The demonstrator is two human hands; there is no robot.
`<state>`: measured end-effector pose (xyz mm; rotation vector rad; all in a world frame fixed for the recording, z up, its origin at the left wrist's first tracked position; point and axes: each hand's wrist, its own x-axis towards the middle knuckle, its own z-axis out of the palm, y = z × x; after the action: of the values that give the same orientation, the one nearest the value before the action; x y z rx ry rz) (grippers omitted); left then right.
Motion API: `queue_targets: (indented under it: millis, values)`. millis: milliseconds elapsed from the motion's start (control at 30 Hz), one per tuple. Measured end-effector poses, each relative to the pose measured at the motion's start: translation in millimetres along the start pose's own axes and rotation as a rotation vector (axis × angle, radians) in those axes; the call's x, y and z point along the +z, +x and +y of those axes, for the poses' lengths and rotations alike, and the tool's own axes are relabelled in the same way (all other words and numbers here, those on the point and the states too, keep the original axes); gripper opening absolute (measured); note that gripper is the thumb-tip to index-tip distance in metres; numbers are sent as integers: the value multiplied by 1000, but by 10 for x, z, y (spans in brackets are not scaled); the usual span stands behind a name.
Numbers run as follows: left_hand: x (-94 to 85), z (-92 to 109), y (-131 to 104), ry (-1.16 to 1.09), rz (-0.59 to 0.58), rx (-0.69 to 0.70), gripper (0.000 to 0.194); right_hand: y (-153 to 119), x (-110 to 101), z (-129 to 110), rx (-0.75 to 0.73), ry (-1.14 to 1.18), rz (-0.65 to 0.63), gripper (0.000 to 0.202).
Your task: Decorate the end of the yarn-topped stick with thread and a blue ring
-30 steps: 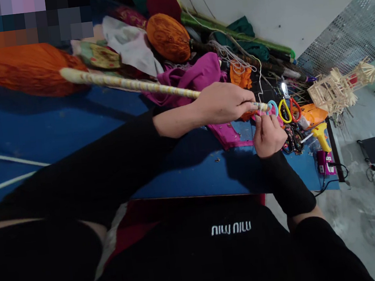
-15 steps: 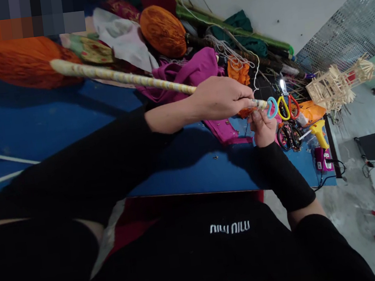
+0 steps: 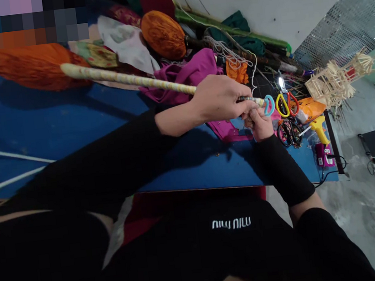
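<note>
A blue worktop fills the left and middle of the view, its far edge heaped with craft goods. Largest among them is an orange fabric-covered oval form lying at the upper left, with a smaller orange oval form further along and a crumpled magenta cloth just beside it. A long stick wrapped in pale patterned paper runs slantwise above the worktop from the large orange form to the hands. The left hand is closed around the stick near its right end. The right hand sits just under that end, fingertips pinching at the tip, where a small light-blue plastic loop shows. Near it on the worktop lie yellow-and-red-handled scissors and a yellow glue gun. A pale stick-built model stands beyond.
</note>
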<state>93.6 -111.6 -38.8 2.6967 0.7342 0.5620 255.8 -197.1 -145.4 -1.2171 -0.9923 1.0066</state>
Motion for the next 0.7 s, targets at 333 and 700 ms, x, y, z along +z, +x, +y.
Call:
queue_targets:
  millis: [333,700]
  values:
    - [-165,-31,-51,23,95,9,43,28,-102,-196,41,203,-95,43]
    - [-619,7,-126,9,163,-147,52,44,-174,-323,-18,112,-53,44]
